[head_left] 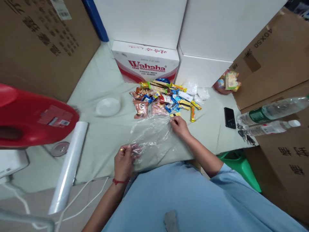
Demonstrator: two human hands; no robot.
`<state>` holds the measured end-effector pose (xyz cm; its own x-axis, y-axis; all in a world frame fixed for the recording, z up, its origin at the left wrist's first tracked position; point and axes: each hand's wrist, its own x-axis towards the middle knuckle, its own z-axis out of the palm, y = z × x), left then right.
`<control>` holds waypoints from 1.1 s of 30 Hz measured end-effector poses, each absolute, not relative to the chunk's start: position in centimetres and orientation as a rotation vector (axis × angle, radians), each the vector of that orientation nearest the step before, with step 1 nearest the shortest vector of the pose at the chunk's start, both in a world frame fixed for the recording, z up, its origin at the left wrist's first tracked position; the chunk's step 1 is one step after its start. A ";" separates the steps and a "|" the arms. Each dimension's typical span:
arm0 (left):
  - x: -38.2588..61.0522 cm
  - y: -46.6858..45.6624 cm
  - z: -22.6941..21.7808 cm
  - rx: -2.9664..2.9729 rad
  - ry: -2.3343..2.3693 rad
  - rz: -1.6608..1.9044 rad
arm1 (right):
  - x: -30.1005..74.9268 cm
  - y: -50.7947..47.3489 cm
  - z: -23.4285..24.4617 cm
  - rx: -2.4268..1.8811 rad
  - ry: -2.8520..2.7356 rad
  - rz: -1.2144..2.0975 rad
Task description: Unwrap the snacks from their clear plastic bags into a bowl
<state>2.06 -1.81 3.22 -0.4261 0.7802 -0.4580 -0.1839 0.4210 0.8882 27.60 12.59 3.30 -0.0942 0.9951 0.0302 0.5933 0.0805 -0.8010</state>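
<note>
"Plastic (151, 137) first: where is it?"

"Between the two hands, at the front of the worktop (212, 132), clear and crumpled."

"And the hands?"

"Both are narrowed on it. The left hand (123, 161) pinches the near left part; its fingertips are blurred behind the shine. The right hand (180, 126) grips the far right edge between thumb and fingers."

"What is close by?"

"Snacks (166, 100), heaped just beyond the plastic. One yellow bar (175, 114) lies right by the right hand's fingertips. Behind the heap stands the Wahaha box (147, 64), with a white box (201, 71) beside it, so the back is walled off."

"On the left?"

"A bowl (108, 107) sits near the heap, well apart from the hands. Farther out, the roll (69, 167) lies slantwise, its near end jutting past the worktop's edge. A red object (36, 116) crowds that side, and a brown carton (45, 42) rises behind it."

"On the right?"

"A phone (229, 118) lies flat, apart from the snacks. Next to it are two bottles, the large one (272, 111) and the small one (272, 127), with keys (246, 137) near their bases. Another carton (272, 58) closes off that side."

"Below?"

"A green stool (241, 167), partly under the worktop's edge beyond the right arm."
</note>
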 end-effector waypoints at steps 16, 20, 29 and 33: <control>1.8 4.9 3.7 1.474 2.150 0.934 | 28.7 11.0 4.6 -1.542 -1.495 1.243; 4.8 8.3 2.0 1.459 2.102 0.961 | 29.9 10.7 4.3 -1.549 -1.431 1.251; 3.4 8.4 1.5 1.324 2.153 1.027 | 33.0 9.2 3.5 -1.603 -1.118 1.417; 2.9 8.0 2.1 1.353 2.271 1.147 | 34.4 10.0 4.4 -1.755 -1.384 1.246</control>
<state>2.88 7.95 2.06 -0.5332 0.8297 0.1653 0.6253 0.2550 0.7375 34.39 9.98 4.44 0.0281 0.9487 -0.3149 0.4129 -0.2979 -0.8607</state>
